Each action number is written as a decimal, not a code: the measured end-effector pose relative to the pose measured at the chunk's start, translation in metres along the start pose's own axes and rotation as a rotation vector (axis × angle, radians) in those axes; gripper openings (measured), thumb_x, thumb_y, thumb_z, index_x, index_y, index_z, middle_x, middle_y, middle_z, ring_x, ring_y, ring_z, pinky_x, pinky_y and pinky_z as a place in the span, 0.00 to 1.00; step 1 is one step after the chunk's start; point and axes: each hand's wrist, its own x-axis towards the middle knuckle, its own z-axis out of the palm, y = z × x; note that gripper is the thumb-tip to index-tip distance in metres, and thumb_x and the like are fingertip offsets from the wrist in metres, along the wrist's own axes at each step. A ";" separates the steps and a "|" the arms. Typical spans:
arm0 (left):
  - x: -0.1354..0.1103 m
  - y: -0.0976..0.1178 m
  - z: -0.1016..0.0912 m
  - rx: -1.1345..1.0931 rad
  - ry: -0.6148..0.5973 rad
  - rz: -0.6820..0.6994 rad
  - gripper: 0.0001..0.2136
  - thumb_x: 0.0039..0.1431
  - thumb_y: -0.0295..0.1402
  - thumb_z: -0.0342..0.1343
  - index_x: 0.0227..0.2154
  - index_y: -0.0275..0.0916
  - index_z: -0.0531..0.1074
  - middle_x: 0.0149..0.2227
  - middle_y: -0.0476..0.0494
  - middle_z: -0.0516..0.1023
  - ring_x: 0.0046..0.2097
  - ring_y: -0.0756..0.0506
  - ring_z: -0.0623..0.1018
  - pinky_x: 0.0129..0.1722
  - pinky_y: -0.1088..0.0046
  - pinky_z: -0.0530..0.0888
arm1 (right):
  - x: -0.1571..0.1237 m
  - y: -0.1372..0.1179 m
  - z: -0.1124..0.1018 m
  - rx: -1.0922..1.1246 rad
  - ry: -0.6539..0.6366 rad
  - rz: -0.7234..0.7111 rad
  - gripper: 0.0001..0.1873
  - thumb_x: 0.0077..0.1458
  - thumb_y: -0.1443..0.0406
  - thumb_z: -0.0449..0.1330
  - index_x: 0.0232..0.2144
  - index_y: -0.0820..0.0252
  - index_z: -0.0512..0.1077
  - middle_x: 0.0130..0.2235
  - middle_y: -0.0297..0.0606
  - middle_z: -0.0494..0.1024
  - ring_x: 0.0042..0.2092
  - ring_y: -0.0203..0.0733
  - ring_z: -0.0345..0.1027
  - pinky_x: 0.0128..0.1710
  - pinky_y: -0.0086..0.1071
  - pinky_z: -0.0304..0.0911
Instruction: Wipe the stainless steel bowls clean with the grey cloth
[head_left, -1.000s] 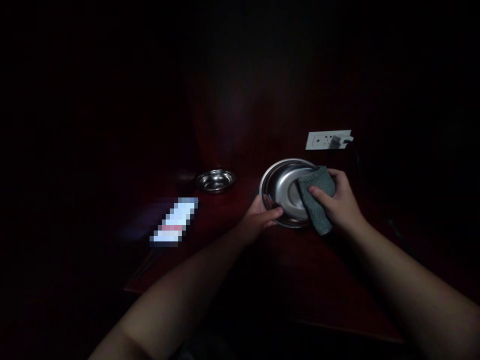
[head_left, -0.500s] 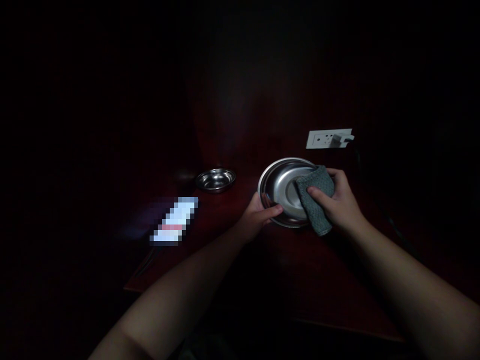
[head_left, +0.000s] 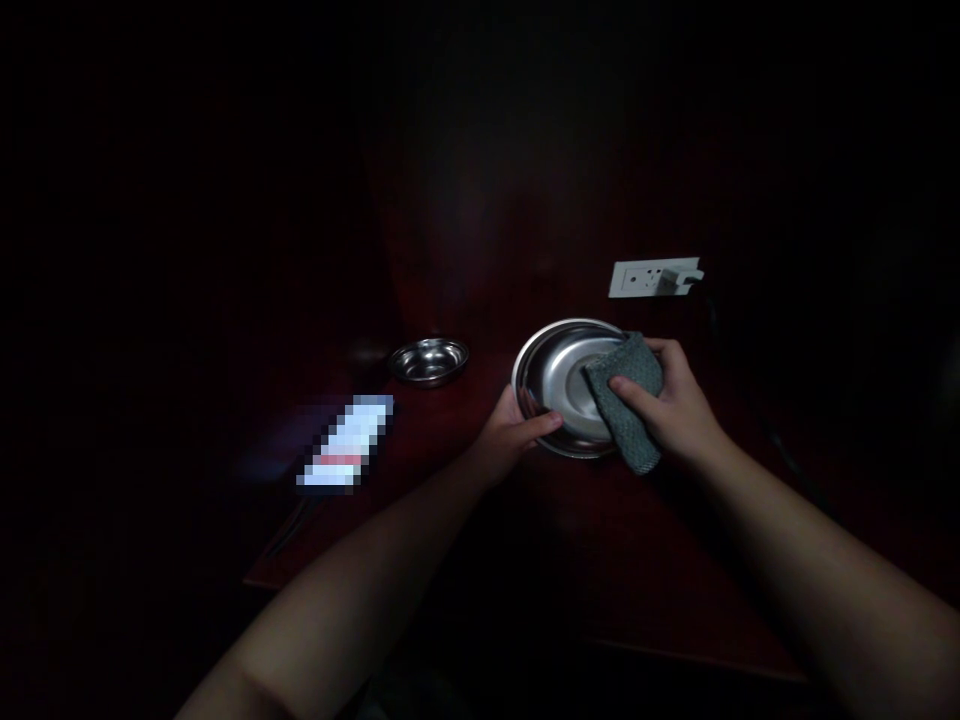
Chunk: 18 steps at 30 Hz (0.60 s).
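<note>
A round steel plate [head_left: 559, 375] is tilted up off a dark red table [head_left: 600, 560]. My left hand [head_left: 514, 432] grips its near left rim, thumb lying over the edge. My right hand [head_left: 671, 405] holds a folded grey-green cloth [head_left: 624, 400] pressed against the plate's right side, fingers curled around it. The scene is very dark.
A small steel bowl [head_left: 429, 360] sits on the table to the left of the plate. A bright pixelated rectangle [head_left: 345, 442] lies further left. A white wall socket with a plug [head_left: 654, 277] is behind the plate. The table's near edge runs across the lower part of the view.
My right hand and the cloth have slid slightly left across the plate. The left hand keeps its hold on the rim.
</note>
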 end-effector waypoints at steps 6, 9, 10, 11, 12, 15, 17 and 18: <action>0.000 0.000 -0.001 0.031 0.019 -0.001 0.32 0.41 0.32 0.66 0.51 0.38 0.62 0.47 0.38 0.75 0.46 0.40 0.75 0.42 0.66 0.73 | 0.001 -0.001 -0.001 0.016 -0.022 -0.001 0.29 0.45 0.53 0.64 0.47 0.54 0.61 0.47 0.40 0.71 0.47 0.52 0.67 0.48 0.46 0.63; 0.002 -0.001 -0.002 0.026 -0.015 0.009 0.32 0.41 0.32 0.66 0.51 0.38 0.62 0.48 0.37 0.74 0.48 0.38 0.75 0.43 0.64 0.72 | 0.001 -0.004 -0.001 0.031 -0.028 0.001 0.28 0.45 0.53 0.64 0.47 0.54 0.61 0.45 0.39 0.71 0.46 0.51 0.67 0.47 0.44 0.63; 0.003 -0.002 -0.003 0.028 -0.027 0.013 0.31 0.42 0.32 0.66 0.51 0.38 0.62 0.48 0.37 0.74 0.48 0.38 0.75 0.43 0.64 0.72 | 0.001 -0.005 -0.001 0.033 -0.031 -0.001 0.28 0.46 0.53 0.63 0.46 0.54 0.61 0.45 0.39 0.71 0.46 0.50 0.67 0.46 0.44 0.63; 0.003 -0.002 -0.004 0.032 -0.037 0.017 0.31 0.42 0.32 0.66 0.51 0.38 0.63 0.48 0.37 0.74 0.48 0.38 0.75 0.44 0.63 0.72 | 0.001 -0.006 -0.001 0.033 -0.034 -0.003 0.28 0.46 0.53 0.63 0.46 0.54 0.61 0.45 0.39 0.71 0.46 0.50 0.67 0.46 0.43 0.64; 0.004 -0.002 -0.004 0.037 -0.045 0.018 0.30 0.43 0.32 0.65 0.51 0.38 0.63 0.48 0.37 0.74 0.48 0.38 0.75 0.44 0.63 0.72 | 0.001 -0.007 -0.001 0.032 -0.038 -0.005 0.28 0.46 0.52 0.63 0.46 0.54 0.61 0.45 0.39 0.71 0.46 0.50 0.67 0.46 0.43 0.64; 0.004 -0.004 -0.005 0.044 -0.039 0.019 0.31 0.43 0.32 0.65 0.52 0.38 0.62 0.49 0.36 0.74 0.48 0.38 0.75 0.45 0.62 0.72 | 0.001 -0.007 -0.002 0.033 -0.048 -0.007 0.28 0.46 0.52 0.63 0.46 0.54 0.61 0.44 0.39 0.71 0.45 0.49 0.67 0.45 0.43 0.64; 0.004 -0.004 -0.006 0.039 -0.036 0.024 0.31 0.43 0.32 0.65 0.52 0.38 0.62 0.50 0.36 0.73 0.50 0.38 0.74 0.46 0.61 0.71 | 0.001 -0.006 -0.002 0.043 -0.056 -0.005 0.28 0.46 0.52 0.63 0.47 0.54 0.61 0.44 0.39 0.71 0.44 0.49 0.67 0.44 0.43 0.64; 0.004 -0.005 -0.006 0.037 -0.039 0.026 0.31 0.43 0.32 0.65 0.52 0.38 0.62 0.51 0.36 0.73 0.50 0.37 0.74 0.47 0.61 0.71 | 0.001 -0.006 -0.002 0.045 -0.059 -0.004 0.28 0.46 0.52 0.63 0.47 0.54 0.61 0.44 0.39 0.71 0.44 0.49 0.67 0.44 0.43 0.64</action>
